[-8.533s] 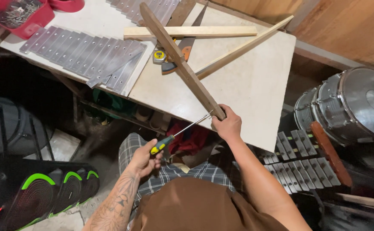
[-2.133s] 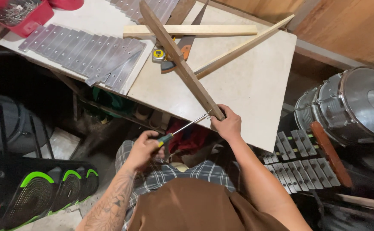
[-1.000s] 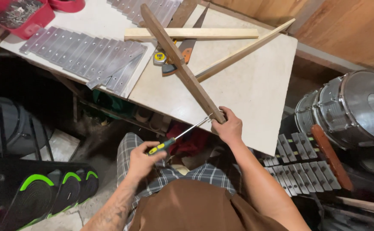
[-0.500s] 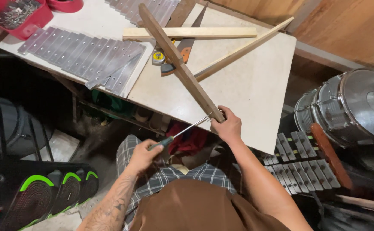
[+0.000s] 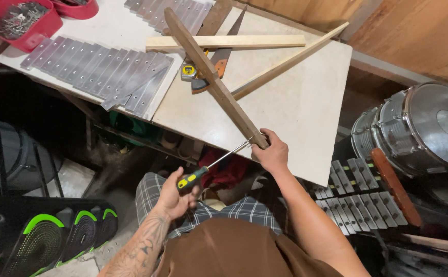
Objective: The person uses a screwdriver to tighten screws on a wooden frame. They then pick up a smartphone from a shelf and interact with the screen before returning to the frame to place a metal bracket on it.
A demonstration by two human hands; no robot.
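My right hand (image 5: 271, 153) grips the near end of a long dark wooden bar (image 5: 211, 77) that slants away across the pale tabletop (image 5: 306, 107). My left hand (image 5: 175, 195) holds a screwdriver (image 5: 211, 165) by its black and yellow handle. Its thin metal shaft points up to the right, and the tip meets the bar's end just beside my right fingers.
Two light wooden strips (image 5: 234, 42) cross behind the bar, with a yellow tape measure (image 5: 188, 72) and a handsaw (image 5: 218, 61). Rows of grey metal bars (image 5: 101, 69) lie at left, red trays (image 5: 21, 18) beyond. A silver drum (image 5: 424, 128) and a set of metal keys (image 5: 362, 190) stand at right.
My left hand has twisted and shifted slightly with the screwdriver while its tip stays at the bar's end. My right hand keeps its grip in the same place.
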